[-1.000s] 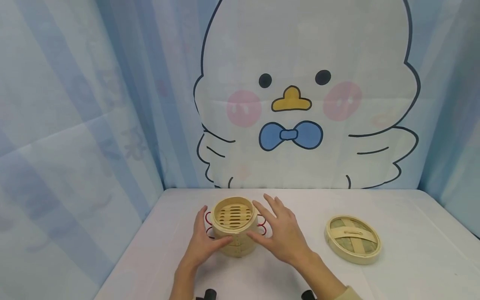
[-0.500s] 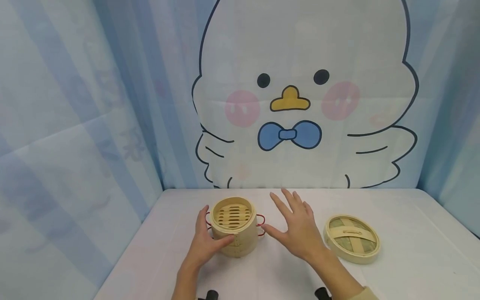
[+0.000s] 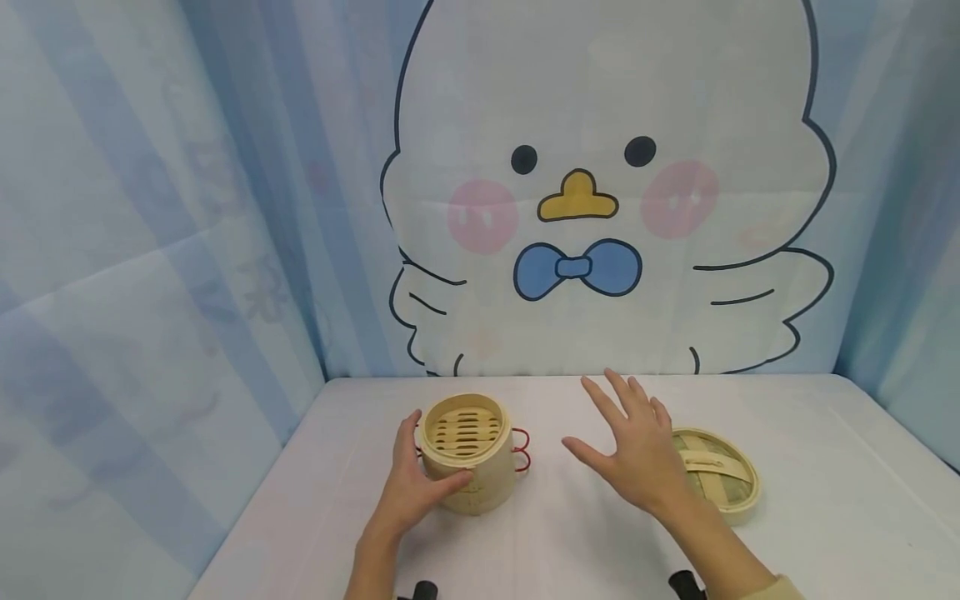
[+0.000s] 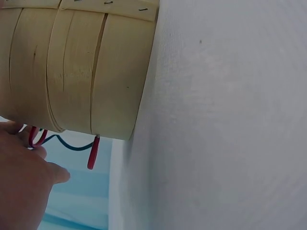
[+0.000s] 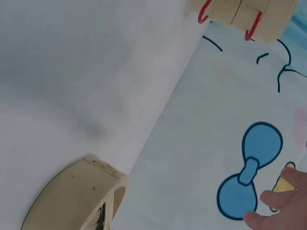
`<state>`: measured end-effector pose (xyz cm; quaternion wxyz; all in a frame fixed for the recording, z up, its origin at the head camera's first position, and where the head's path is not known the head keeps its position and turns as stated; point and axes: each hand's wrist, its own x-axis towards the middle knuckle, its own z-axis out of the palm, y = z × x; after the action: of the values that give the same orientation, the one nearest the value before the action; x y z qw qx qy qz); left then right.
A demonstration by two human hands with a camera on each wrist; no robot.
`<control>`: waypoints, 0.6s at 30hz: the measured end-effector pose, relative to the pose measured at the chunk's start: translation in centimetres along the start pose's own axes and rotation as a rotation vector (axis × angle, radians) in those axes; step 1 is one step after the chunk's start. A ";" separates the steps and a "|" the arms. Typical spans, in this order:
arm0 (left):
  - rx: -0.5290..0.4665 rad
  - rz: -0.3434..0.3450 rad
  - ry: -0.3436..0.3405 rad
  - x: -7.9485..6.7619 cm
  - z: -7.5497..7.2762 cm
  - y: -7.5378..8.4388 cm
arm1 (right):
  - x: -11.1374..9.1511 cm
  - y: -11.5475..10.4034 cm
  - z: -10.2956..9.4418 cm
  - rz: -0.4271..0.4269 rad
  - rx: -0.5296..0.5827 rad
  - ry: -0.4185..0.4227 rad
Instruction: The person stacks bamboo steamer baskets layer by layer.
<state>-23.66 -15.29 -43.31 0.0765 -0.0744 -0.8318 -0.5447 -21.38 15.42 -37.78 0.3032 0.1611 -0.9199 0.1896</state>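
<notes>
A small bamboo steamer [image 3: 489,477], stacked in tiers, stands upright on the white table with its slatted top tier uncovered. Red loop handles [image 3: 522,450] stick out at its sides. My left hand [image 3: 411,490] holds it from the left, thumb across the front and fingers round the far side; the left wrist view shows the steamer wall [image 4: 72,72] close up. My right hand [image 3: 641,454] is in the air, fingers spread and holding nothing, between the steamer and the round bamboo lid [image 3: 726,479]. From the head it overlaps the lid's left edge; the right wrist view shows the lid's side [image 5: 72,196].
The white table [image 3: 570,533] ends at a backdrop cloth [image 3: 487,333] with a cartoon bird on it. Blue and white curtains [image 3: 150,292] hang at the left and right.
My right hand has let go of the steamer's right side and moved right, fingers spread, to just beside the lid. My left hand and the steamer have stayed in place.
</notes>
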 end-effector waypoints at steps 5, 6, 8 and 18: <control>0.001 -0.009 0.007 0.0 0.1 0.1 | -0.2 1.2 -0.9 0.017 -0.010 0.021; 0.001 -0.012 0.007 0.0 0.1 0.1 | -0.2 1.4 -1.1 0.026 -0.009 0.016; -0.001 -0.016 0.008 0.0 0.2 0.2 | -0.4 1.8 -1.3 0.040 -0.015 0.005; 0.004 -0.023 0.015 0.0 0.5 0.2 | -1.2 3.4 -1.9 0.095 -0.030 -0.028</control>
<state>-23.67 -14.80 -43.33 0.0765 -0.0608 -0.8332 -0.5443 -20.92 19.48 -37.93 0.2832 0.1155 -0.9334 0.1876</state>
